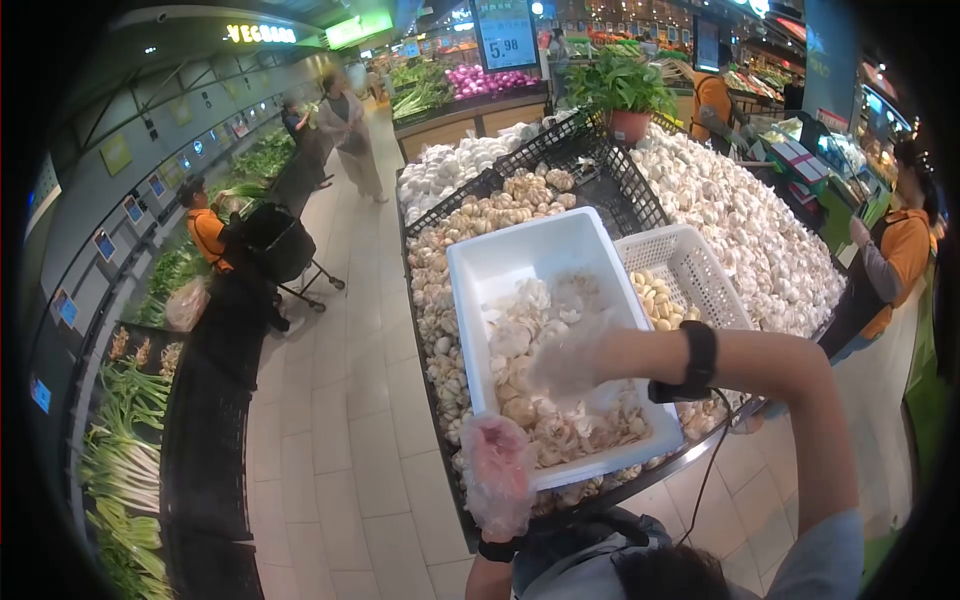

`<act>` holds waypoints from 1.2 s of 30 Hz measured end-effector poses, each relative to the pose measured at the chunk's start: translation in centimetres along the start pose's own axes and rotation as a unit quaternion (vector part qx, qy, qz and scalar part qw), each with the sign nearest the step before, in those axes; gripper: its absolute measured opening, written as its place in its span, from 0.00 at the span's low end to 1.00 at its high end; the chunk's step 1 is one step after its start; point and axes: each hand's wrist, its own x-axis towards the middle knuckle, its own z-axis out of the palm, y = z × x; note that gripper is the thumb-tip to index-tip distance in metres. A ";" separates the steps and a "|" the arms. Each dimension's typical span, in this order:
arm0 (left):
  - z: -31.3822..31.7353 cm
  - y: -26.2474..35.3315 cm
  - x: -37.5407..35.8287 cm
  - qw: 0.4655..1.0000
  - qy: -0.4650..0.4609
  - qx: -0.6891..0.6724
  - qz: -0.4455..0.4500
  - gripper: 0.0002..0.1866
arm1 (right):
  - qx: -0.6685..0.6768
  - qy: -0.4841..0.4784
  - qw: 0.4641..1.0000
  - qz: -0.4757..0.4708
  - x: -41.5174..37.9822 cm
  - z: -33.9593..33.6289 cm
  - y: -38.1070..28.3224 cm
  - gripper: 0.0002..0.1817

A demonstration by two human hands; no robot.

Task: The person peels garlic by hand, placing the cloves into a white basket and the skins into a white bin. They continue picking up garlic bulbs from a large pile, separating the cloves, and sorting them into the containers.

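Observation:
My right hand (pixel 575 362), in a clear plastic glove and smeared by motion, is inside a white foam box (pixel 466 330); its fingers do not show clearly. Under and around it lie whole garlic bulbs (pixel 512 340) and loose papery garlic skins (pixel 590 438). My left hand (pixel 498 472), also gloved in clear plastic, is at the box's near left corner. It looks closed, but what is in it, if anything, is hidden. Beside the box, a white perforated basket (pixel 708 275) holds peeled garlic cloves (pixel 655 300).
The box stands on a display heaped with garlic (pixel 735 210). Behind it are a black crate (pixel 640 190) and a potted plant (pixel 630 125). People in orange stand at left and right, one near a black cart (pixel 278 243). Leafy vegetables (pixel 125 430) line the left shelf.

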 end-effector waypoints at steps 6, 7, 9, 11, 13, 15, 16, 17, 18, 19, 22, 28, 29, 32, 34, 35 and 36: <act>0.3 -0.2 0.3 0.994 0.059 -0.092 -0.024 0.10 | -0.154 0.065 0.985 -0.053 5.3 3.2 3.2 0.10; 0.2 -0.3 0.4 0.994 0.061 -0.094 -0.022 0.10 | -0.252 0.206 0.944 -0.061 7.3 5.2 5.2 0.09; -0.1 -0.9 0.7 0.986 0.093 -0.136 -0.026 0.11 | -0.177 0.158 0.969 -0.068 8.6 5.5 6.0 0.08; -0.6 -1.1 0.9 0.987 0.079 -0.136 -0.032 0.11 | -0.102 0.110 0.986 -0.071 10.0 7.0 7.6 0.09; -0.5 -0.9 0.8 0.988 0.066 -0.135 -0.039 0.11 | -0.214 0.277 0.926 -0.138 11.5 10.7 10.1 0.10; 0.0 -0.6 0.4 0.996 0.078 -0.034 -0.008 0.11 | -0.222 0.163 0.957 -0.092 12.2 11.4 11.6 0.15; -0.2 -0.7 0.4 0.996 0.078 -0.033 -0.008 0.11 | -0.227 0.047 0.972 -0.043 12.4 11.3 11.9 0.21; -0.5 -0.9 0.6 0.998 0.068 -0.009 0.004 0.08 | -0.226 0.048 0.972 -0.043 12.5 11.1 12.3 0.21; -0.9 -1.0 0.7 0.998 0.057 0.014 0.017 0.05 | -0.212 0.043 0.976 -0.015 11.0 9.4 11.7 0.21; -1.2 -1.1 0.7 0.998 0.055 0.014 0.017 0.05 | -0.198 0.037 0.979 0.014 8.8 7.2 10.6 0.22; -1.9 -1.2 0.9 0.891 -0.036 0.417 0.177 0.06 | -0.150 0.016 0.983 0.107 4.2 2.5 8.0 0.22; -1.7 -1.4 1.2 0.930 -0.039 0.344 0.121 0.14 | 0.009 0.116 0.990 -0.074 9.3 14.9 11.5 0.12; -1.2 -1.0 0.9 0.930 -0.044 0.343 0.123 0.15 | 0.042 0.171 0.974 -0.141 10.2 17.4 12.1 0.07; -0.9 -0.6 0.8 0.951 -0.045 0.292 0.090 0.14 | -0.136 -0.036 0.985 -0.101 8.2 16.9 9.3 0.06; -0.7 -0.4 0.8 0.965 -0.040 0.250 0.067 0.14 | -0.169 -0.021 0.982 -0.080 4.2 13.5 5.9 0.07; -0.7 -0.3 0.8 0.976 -0.036 0.208 0.046 0.14 | -0.159 -0.069 0.983 -0.063 1.9 11.2 4.3 0.08; -1.1 -0.7 1.0 0.977 -0.034 0.207 0.046 0.14 | -0.148 -0.117 0.981 -0.045 0.9 10.1 3.5 0.09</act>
